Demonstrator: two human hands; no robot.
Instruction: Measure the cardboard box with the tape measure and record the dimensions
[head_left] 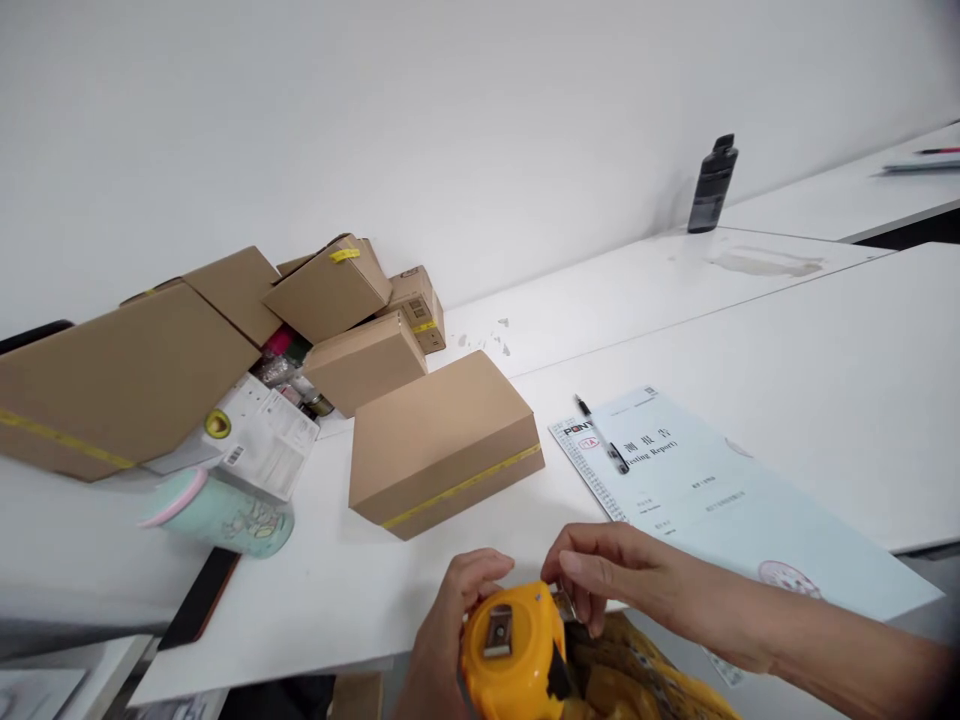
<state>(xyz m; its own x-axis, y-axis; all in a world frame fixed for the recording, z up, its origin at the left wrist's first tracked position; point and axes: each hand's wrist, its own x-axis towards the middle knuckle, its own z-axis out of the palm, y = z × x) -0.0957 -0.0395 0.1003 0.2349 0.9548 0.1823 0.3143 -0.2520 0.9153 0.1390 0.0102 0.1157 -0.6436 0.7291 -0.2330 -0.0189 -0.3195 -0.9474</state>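
Observation:
Low at the front edge of the desk, my left hand (451,625) is wrapped round a yellow tape measure (517,650) with a metal clip on its side. The fingers of my right hand (615,570) are closed at the metal end (562,602) of the tape, on the right side of the case. Just beyond both hands lies a closed cardboard box (442,440) with a yellow strip of tape along its lower front. A light blue report (697,500) rests to the right, partly behind my right forearm, with a pen (604,437) on it.
Several more cardboard boxes (330,290) are stacked at the back left against the wall. Near them stand a tilted-looking mint tumbler (232,515) and a white package (262,440). A dark bottle (712,185) is at the back right. A dark flat object (201,598) lies at the left desk edge.

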